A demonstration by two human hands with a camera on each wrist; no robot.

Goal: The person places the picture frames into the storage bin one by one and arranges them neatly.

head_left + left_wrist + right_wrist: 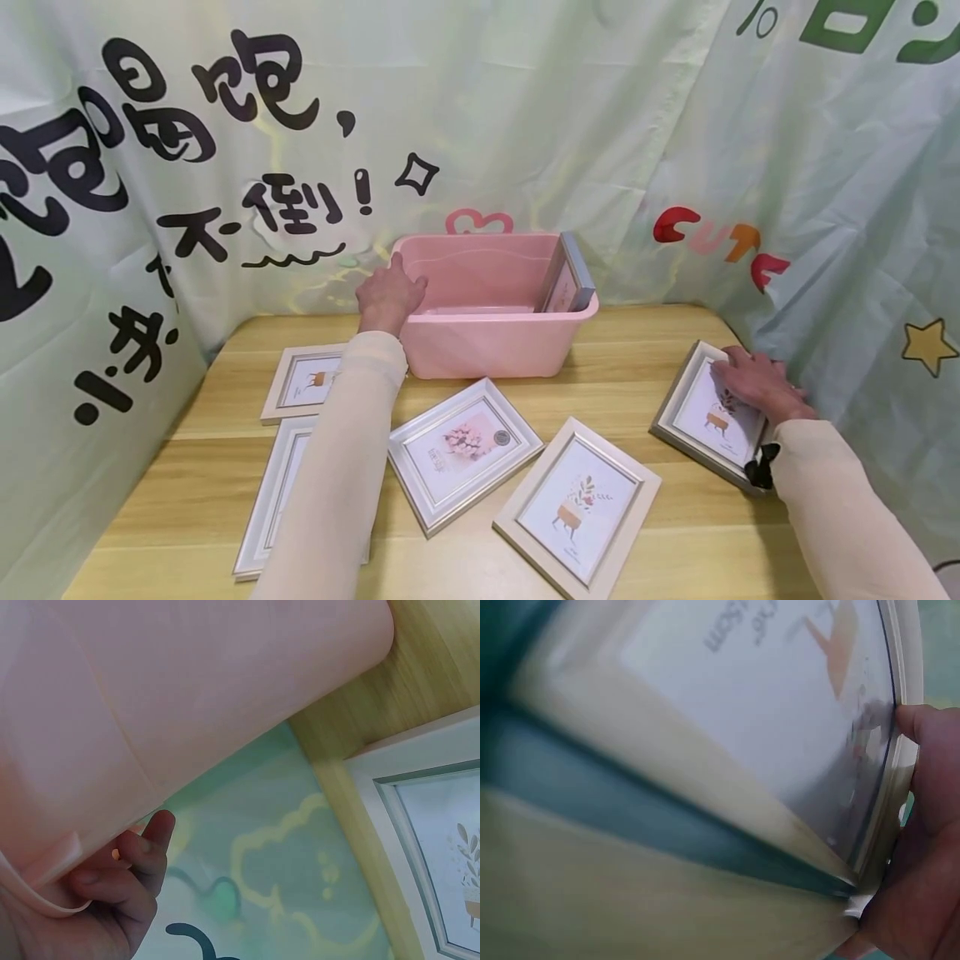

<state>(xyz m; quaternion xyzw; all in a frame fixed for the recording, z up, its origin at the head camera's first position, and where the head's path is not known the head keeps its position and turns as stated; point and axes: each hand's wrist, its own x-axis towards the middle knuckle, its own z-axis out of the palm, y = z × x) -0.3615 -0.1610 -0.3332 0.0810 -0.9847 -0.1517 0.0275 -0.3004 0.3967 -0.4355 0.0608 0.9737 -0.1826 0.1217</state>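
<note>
A pink plastic bin (480,346) stands at the back of the table, with a grey-edged picture frame (576,275) upright inside its right end. My left hand (391,293) grips the bin's left rim; in the left wrist view its curled fingers (124,889) show under the rim. Over at the right, my right hand (759,385) holds the far right edge of another picture frame (708,408), which has dark grey sides and a plant print. In the right wrist view the thumb (922,724) lies on that frame's edge; most of the other fingers are hidden.
Several more picture frames lie face up on the wooden table: a pink flower one (465,454), a beige one (577,508), a small one (303,383) and a white one (262,508) partly under my left arm. Printed cloth (525,125) hangs behind and at both sides.
</note>
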